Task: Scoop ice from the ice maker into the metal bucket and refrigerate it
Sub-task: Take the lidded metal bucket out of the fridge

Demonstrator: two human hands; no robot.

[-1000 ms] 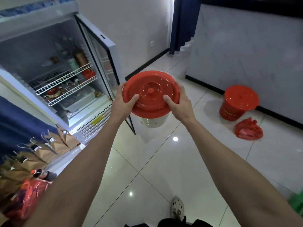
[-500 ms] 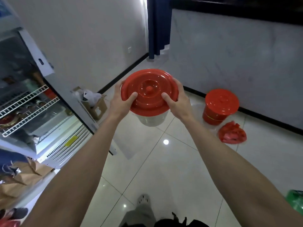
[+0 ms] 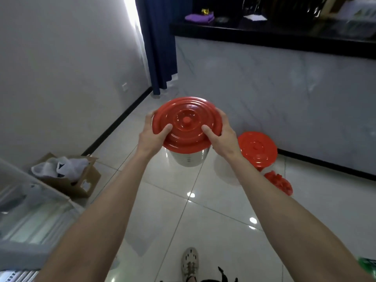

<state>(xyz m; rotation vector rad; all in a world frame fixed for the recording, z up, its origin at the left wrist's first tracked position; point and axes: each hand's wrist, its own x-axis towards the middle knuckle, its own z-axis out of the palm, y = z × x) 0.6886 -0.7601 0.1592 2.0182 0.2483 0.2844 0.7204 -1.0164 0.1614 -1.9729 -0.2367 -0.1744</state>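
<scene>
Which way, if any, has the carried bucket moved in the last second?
Yes. The metal bucket has swung right, away from the fridge door and closer to the red-lidded bucket standing on the floor.

Glossy red plastic lid (image 3: 186, 123), shiny metal bucket (image 3: 188, 158), glossy floor tiles (image 3: 162, 210), matt cardboard box (image 3: 81, 180)

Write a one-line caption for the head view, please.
Left hand and right hand hold a red-lidded metal bucket above the tiled floor; a second bucket stands by the counter.

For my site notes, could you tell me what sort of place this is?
Probably a bar or cafe service area: a black-topped counter, a glass fridge door at lower left, and a red-lidded metal bucket.
</scene>
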